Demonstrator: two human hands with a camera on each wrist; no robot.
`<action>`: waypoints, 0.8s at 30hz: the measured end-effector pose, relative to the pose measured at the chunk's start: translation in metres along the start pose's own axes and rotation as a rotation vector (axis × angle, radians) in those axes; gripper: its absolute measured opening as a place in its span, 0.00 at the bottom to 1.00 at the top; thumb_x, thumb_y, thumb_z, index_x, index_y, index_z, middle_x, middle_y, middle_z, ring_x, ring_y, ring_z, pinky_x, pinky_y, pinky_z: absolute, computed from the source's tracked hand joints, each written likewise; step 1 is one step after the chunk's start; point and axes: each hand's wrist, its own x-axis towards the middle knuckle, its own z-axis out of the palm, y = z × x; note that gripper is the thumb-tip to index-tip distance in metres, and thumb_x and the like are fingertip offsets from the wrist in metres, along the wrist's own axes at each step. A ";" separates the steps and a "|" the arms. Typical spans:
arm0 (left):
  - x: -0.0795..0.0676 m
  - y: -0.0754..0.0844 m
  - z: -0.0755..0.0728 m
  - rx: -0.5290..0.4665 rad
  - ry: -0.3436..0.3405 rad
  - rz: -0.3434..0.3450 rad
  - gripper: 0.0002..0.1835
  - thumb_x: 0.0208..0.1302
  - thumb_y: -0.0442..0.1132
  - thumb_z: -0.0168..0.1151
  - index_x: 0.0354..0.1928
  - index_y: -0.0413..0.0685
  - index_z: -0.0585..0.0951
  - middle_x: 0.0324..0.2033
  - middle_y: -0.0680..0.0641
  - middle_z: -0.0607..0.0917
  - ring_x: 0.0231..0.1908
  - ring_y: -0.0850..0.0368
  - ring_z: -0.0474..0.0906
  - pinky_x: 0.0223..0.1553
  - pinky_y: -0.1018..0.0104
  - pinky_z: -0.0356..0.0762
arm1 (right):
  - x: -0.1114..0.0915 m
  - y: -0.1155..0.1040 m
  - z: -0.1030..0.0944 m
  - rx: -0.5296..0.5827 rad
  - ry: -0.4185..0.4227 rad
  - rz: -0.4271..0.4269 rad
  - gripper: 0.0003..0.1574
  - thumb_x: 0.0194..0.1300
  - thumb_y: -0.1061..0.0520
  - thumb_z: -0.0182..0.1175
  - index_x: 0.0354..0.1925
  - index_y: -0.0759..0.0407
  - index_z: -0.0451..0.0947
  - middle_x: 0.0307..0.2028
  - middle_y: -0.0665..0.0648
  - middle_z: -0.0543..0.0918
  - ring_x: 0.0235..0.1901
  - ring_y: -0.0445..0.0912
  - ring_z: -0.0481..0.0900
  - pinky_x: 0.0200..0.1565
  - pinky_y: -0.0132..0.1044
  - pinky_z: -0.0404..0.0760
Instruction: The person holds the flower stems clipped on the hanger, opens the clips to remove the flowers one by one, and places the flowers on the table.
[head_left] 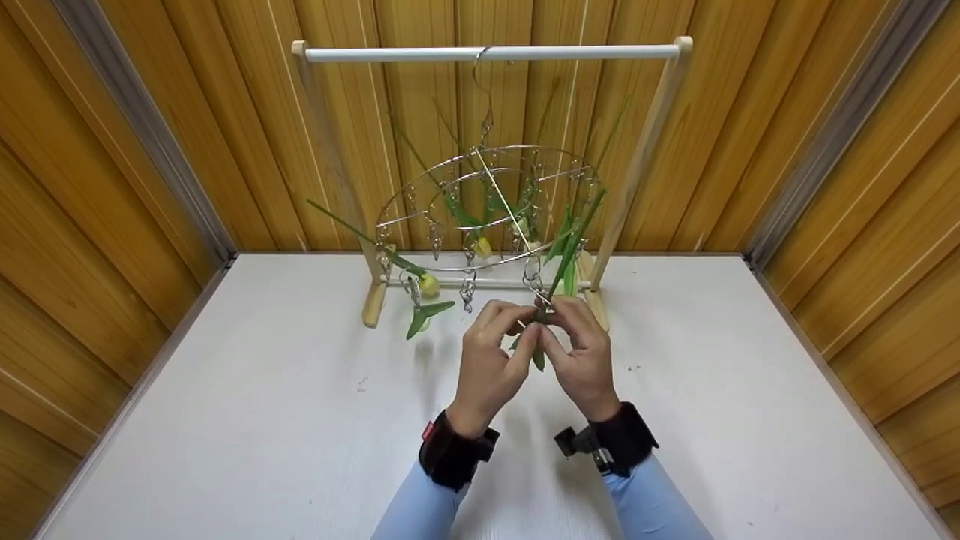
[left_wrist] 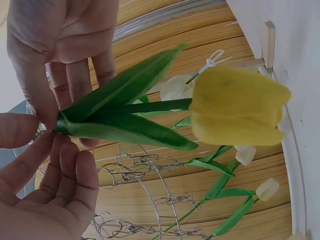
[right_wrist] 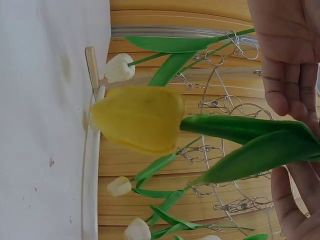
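Pinching the stem of a yellow tulip (left_wrist: pixel 237 106), the left hand (head_left: pixel 491 364) and right hand (head_left: pixel 589 360) meet at their fingertips just in front of the wire ring (head_left: pixel 465 269). The tulip is upside down, its stem rising above the fingers and its flower below them, over the white table (head_left: pixel 225 390). From the head, the hands hide the flower, and only bits of green leaf show under them; both wrist views show it plainly, a big yellow head with two green leaves spreading from near the grip. The left wrist view also shows the fingertips closed around the base of those leaves, while the right wrist view cuts the grip off at its edge. A metal clip sits right above the fingertips, but whether they also hold it cannot be told. Only the head view shows the ring's hook (head_left: pixel 475 71) over the white bar (head_left: pixel 405 55) of the wooden stand, the blue sleeves (head_left: pixel 424 502) and the black wristbands (head_left: pixel 626 439). Other tulips hang around the ring; in the right wrist view a white tulip (right_wrist: pixel 120 68) shows clearly, its green leaves above the flower.
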 end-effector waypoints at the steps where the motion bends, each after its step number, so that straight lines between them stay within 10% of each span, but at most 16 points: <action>1: 0.000 0.000 -0.001 -0.004 -0.001 -0.009 0.07 0.68 0.30 0.65 0.45 0.38 0.87 0.37 0.46 0.84 0.36 0.55 0.82 0.40 0.65 0.81 | 0.000 -0.001 0.000 -0.015 0.002 -0.015 0.25 0.60 0.82 0.61 0.57 0.79 0.77 0.48 0.70 0.80 0.49 0.39 0.83 0.53 0.31 0.82; 24: 0.002 0.005 -0.012 0.040 0.057 -0.032 0.10 0.56 0.25 0.72 0.39 0.39 0.84 0.33 0.47 0.84 0.33 0.56 0.82 0.36 0.65 0.84 | 0.021 -0.012 0.002 0.114 -0.102 0.034 0.18 0.65 0.80 0.58 0.53 0.77 0.80 0.42 0.70 0.80 0.42 0.41 0.82 0.46 0.29 0.83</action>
